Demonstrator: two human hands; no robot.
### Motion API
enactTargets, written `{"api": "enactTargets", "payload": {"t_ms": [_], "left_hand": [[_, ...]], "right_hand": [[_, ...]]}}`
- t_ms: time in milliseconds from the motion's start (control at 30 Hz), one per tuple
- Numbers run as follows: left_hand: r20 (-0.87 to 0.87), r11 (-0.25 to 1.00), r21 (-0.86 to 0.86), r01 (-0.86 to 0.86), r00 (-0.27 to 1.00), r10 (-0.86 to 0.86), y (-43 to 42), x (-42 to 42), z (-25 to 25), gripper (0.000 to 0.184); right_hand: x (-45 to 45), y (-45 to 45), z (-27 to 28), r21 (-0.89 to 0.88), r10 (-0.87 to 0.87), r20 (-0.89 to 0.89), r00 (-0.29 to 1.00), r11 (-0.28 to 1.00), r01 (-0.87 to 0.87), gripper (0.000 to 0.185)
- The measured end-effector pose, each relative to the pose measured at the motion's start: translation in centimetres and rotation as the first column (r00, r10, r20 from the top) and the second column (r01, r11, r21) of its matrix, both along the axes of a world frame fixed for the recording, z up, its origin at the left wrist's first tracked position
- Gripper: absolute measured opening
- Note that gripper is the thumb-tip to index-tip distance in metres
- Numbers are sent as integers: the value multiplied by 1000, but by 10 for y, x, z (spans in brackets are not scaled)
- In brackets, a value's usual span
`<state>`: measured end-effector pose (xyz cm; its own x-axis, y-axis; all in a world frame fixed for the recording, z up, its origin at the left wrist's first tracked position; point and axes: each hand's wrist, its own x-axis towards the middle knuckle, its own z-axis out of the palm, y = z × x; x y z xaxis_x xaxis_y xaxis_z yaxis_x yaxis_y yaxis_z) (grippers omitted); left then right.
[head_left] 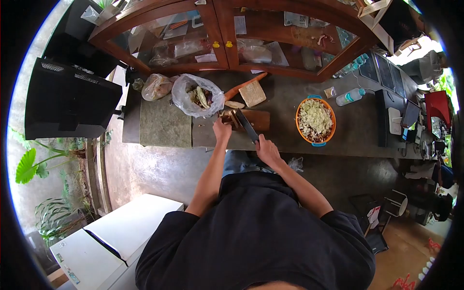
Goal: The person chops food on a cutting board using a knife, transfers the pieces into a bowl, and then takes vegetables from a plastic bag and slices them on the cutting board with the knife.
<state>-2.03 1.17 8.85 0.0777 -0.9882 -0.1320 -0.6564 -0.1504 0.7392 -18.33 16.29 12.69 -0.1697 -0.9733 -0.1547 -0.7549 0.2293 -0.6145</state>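
Observation:
My right hand (pixel 267 150) is closed round the handle of a knife (pixel 247 126), whose broad dark blade points up and left over a wooden cutting board (pixel 261 119). At the board's left end, the bent fingers of my left hand (pixel 222 129) press on a brown piece of food (pixel 227 119); its kind is too small to tell. Just behind the board lie a pale elongated piece (pixel 234 104), a tan square block (pixel 252 94) and a long orange carrot (pixel 237 90). A clear plastic bag (pixel 181 99) holding vegetable scraps stands behind my left hand.
An orange basket (pixel 298 128) heaped with pale chopped food stands to the right, near a water bottle (pixel 349 97) and a small packet (pixel 330 92). A grey mat (pixel 166 124) covers the counter's left part. A glass-doored wooden cabinet (pixel 224 60) borders the back.

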Motion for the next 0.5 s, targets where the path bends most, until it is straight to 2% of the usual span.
{"api": "enactTargets", "payload": {"t_ms": [167, 233, 267, 333, 500], "left_hand": [[9, 998, -36, 60, 998, -60, 8, 0, 15, 33], [-122, 995, -39, 90, 988, -94, 10, 0, 9, 36], [-122, 995, -38, 90, 988, -94, 10, 1, 6, 36], [-10, 963, -164, 215, 976, -219, 9, 4, -4, 38], [4, 950, -201, 240, 970, -244, 13, 5, -14, 40]], "right_hand": [[3, -4, 6, 18, 20, 16, 1000, 1000, -20, 19], [7, -8, 12, 16, 45, 17, 999, 999, -45, 20], [9, -11, 15, 35, 51, 18, 999, 998, -52, 19], [14, -15, 13, 54, 57, 18, 998, 997, -58, 19], [24, -21, 6, 1, 50, 24, 998, 999, -50, 18]]}}
